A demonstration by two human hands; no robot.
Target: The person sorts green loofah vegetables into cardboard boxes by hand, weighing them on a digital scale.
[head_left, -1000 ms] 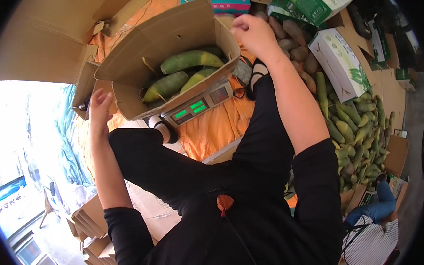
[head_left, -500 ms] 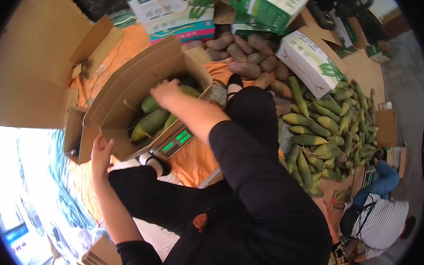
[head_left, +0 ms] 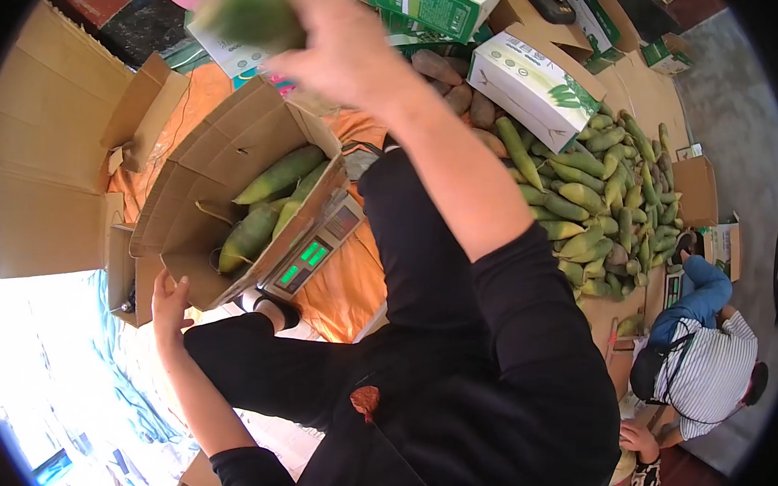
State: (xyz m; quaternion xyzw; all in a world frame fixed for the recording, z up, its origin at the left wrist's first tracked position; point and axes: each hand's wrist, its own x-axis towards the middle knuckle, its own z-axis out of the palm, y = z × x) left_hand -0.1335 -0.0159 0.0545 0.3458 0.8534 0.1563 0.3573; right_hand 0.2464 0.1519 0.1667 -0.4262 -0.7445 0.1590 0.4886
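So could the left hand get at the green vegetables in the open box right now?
Probably yes: the left hand is at the corner of the box, whose top is open, and the right hand is up away from the vegetables inside.

Black top (head_left: 486, 400), black trousers (head_left: 301, 362).

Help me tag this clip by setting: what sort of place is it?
Probably a produce packing area: a heap of green vegetables, more in an open carton on a lit scale, and a printed box nearby.
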